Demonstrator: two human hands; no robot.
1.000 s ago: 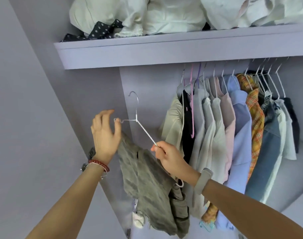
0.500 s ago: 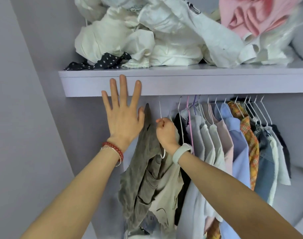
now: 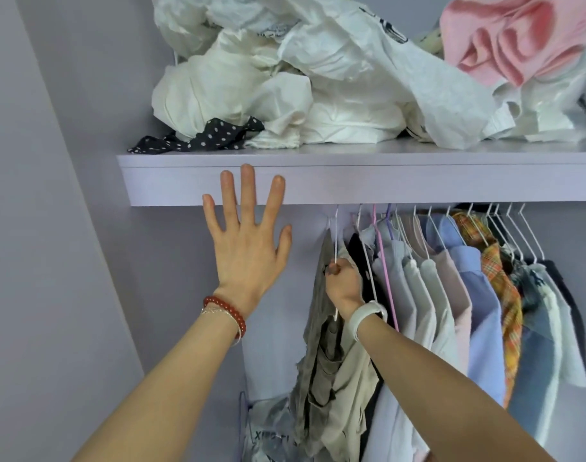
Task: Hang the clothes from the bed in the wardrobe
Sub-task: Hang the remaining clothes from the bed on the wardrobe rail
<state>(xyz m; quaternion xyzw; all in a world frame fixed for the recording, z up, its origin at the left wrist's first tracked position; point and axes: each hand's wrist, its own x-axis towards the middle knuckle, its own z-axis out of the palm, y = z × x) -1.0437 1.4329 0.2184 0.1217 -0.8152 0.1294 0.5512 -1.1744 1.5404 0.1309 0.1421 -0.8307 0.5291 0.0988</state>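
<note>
Right hand (image 3: pixel 343 285) pinching white hanger (image 3: pixel 336 248) carrying grey garment (image 3: pixel 318 345); left hand (image 3: pixel 248 245) fingers spread wide before shelf (image 3: pixel 385 181) edge.

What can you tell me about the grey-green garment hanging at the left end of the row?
The grey-green garment looks like worn, rumpled cotton with pockets and a frayed hem. It hangs lengthwise from a thin white wire hanger whose hook goes up behind the shelf edge. The right hand grips the hanger wire against its top. A beige garment touches its right side.
</note>
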